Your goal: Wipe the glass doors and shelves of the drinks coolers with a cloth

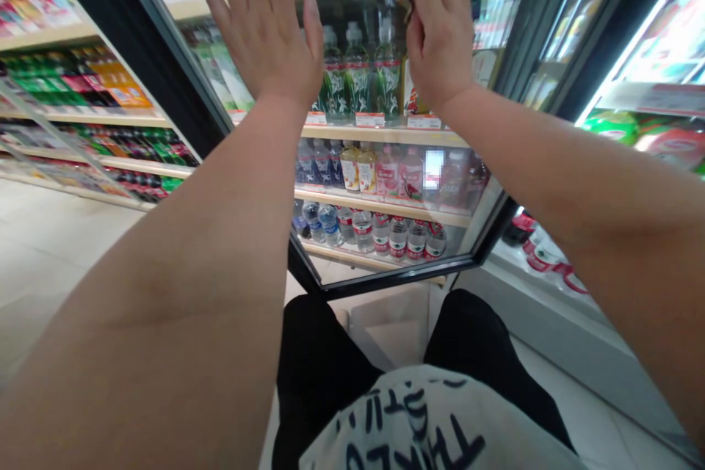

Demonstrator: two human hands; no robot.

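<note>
From my remote station I watched a shop aisle. On the left stood tall retail shelving (110, 120), its pale wooden ledges stocked with packaged goods and bottled soft drinks. Pale floor tiles (55, 250) ran along its foot. In the middle, a lower wooden shelf (385, 207) carried a row of bottled water (363, 231). On the right, a second lit display case (661, 99) rose from a grey base (573, 360), edged by a bright white light strip (639, 33).
</note>
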